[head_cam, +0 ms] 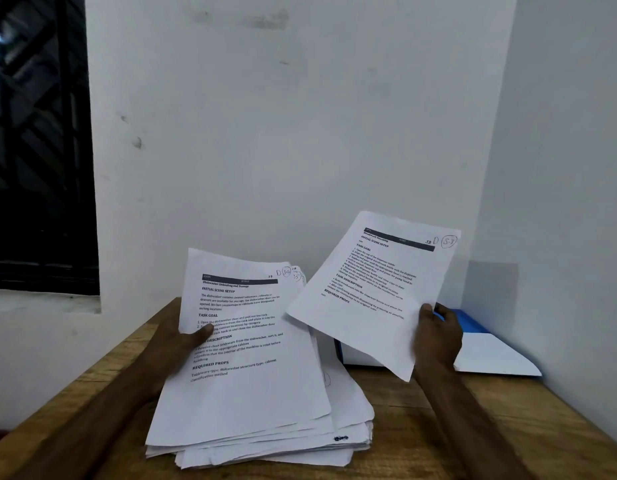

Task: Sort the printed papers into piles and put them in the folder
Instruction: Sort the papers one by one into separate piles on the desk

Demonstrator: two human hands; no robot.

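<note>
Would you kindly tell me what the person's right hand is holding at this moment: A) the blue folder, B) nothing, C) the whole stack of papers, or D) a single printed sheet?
D: the right hand pinches a single printed sheet by its lower edge, raised in front of the blue folder, while the left hand grips the stack of papers.

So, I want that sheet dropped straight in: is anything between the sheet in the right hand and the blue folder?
Nothing visible does. The right hand holds the sheet raised near the blue folder, whose left part is hidden behind it.
</note>
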